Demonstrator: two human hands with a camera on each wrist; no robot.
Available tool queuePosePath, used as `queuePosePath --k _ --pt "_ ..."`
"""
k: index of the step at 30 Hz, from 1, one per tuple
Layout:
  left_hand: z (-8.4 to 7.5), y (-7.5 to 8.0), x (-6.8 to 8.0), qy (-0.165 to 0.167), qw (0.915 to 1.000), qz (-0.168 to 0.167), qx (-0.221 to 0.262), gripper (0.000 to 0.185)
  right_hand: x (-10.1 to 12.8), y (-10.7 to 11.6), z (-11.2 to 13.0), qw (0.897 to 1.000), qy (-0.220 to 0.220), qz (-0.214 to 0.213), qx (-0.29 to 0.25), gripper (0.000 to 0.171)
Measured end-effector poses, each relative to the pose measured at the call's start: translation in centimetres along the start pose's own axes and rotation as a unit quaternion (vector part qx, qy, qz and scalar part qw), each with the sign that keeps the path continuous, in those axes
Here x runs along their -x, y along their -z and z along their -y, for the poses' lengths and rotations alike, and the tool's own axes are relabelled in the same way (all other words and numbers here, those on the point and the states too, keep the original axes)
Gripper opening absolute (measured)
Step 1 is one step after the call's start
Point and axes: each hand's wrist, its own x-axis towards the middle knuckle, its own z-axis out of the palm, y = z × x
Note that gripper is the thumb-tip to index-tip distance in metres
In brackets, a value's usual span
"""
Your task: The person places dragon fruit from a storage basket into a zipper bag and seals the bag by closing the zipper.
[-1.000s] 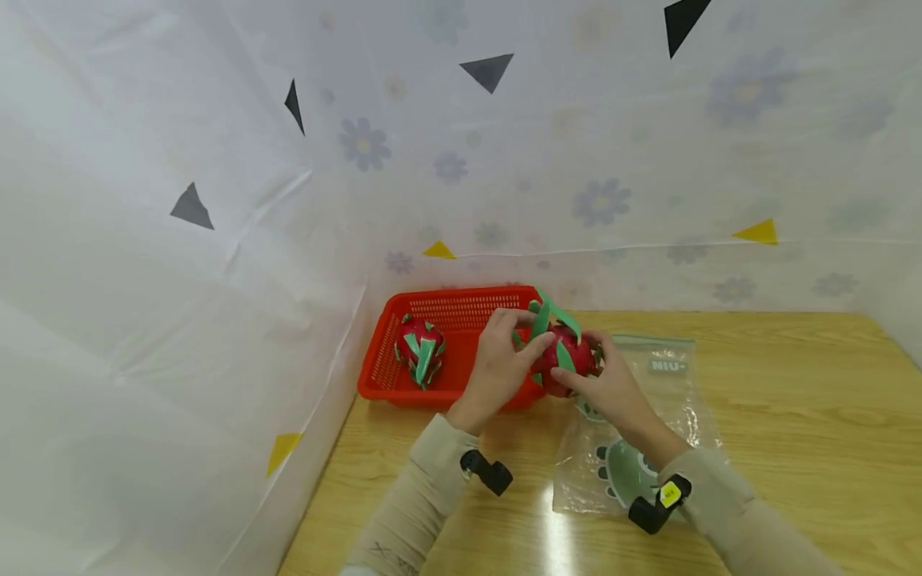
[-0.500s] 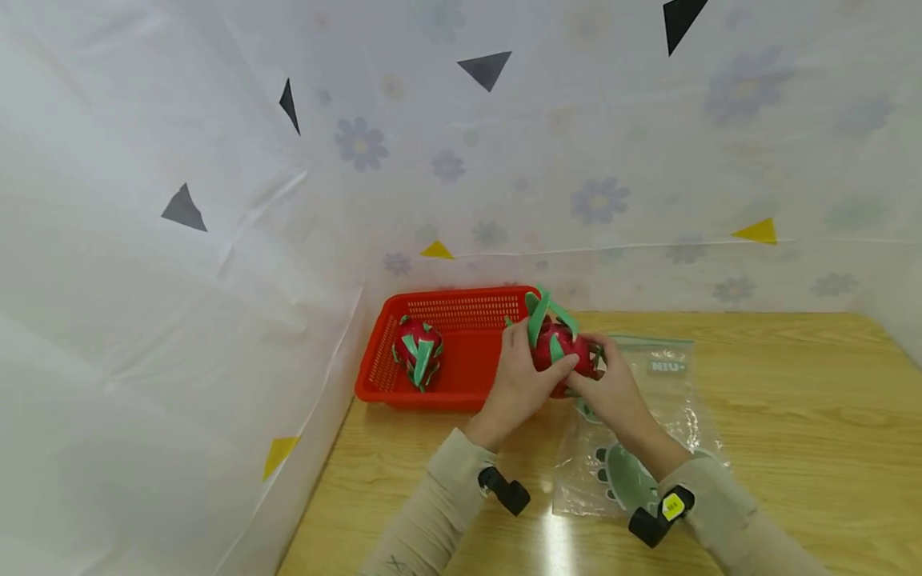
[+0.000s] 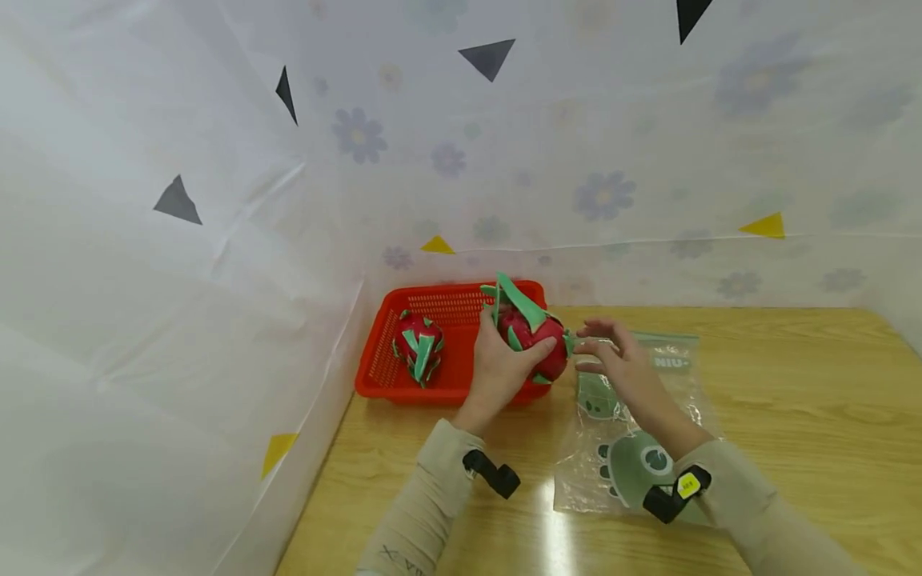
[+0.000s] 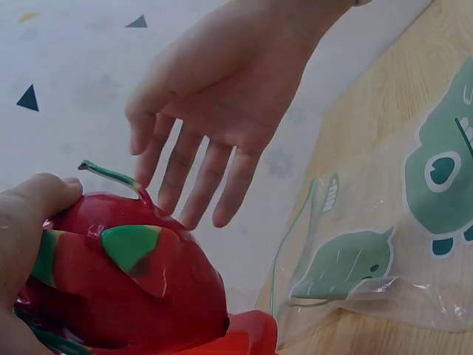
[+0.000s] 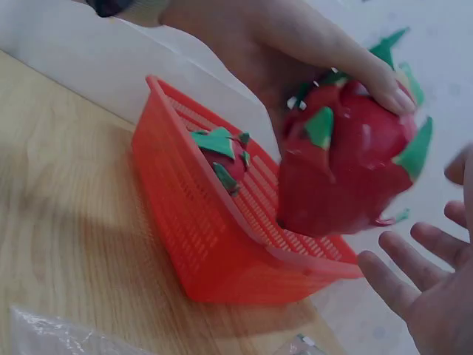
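Head view: left hand (image 3: 497, 368) alone carries a dragon fruit (image 5: 355, 170) at the right end of the red basket (image 3: 414, 396), above its rim. Left fingers curled snugly round the fruit's left side, thumb laid across the near face; the far fingertips I cannot make out. Right hand (image 3: 630, 380) just beside the fruit — fingers apart, loosely extended, holding nothing.

Risk, as I judge it: one-handed on a round, glossy skin, so a slackened thumb could let it roll out, onto the rim or table (image 3: 807, 416). The long green scales (image 3: 522, 300) look bendable; a tug could crease one.

Textures: second dragon fruit (image 3: 420, 348) in the basket's left end, equally shiny. Basket moulded, slotted walls. Clear bag (image 3: 627, 464) flat on the wood-grained table — thin, crinkled, green cartoon print.
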Motion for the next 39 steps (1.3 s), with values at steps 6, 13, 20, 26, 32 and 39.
queuePosePath --k 6,13,20,26,32,39 --pt "0.8 0.3 -0.8 0.019 0.9996 -0.019 0.003 0.084 -1.6 1.2 -1.7 0.997 -0.037 -0.016 0.058 0.04" --pt "1.1 0.9 -1.7 0.002 0.9996 -0.029 0.002 0.085 -4.1 4.5 -6.6 0.958 -0.118 0.02 0.261 0.045" --pt "1.4 0.9 -1.8 0.001 0.9997 -0.024 -0.001 0.082 -6.3 6.1 -10.1 0.923 -0.155 0.084 0.344 0.063" --pt "1.4 0.5 -1.7 0.002 0.9998 -0.017 0.0 0.078 -7.2 6.4 -10.8 0.903 -0.179 0.125 0.37 0.074" --pt "1.4 0.3 -1.4 0.008 0.9999 -0.003 0.008 0.078 -7.6 7.1 -11.9 0.9 -0.219 0.141 0.348 0.071" --pt "1.5 0.6 -1.9 0.014 0.9998 -0.014 0.007 0.078 -7.2 7.4 -11.7 0.928 -0.191 0.073 0.313 0.044"
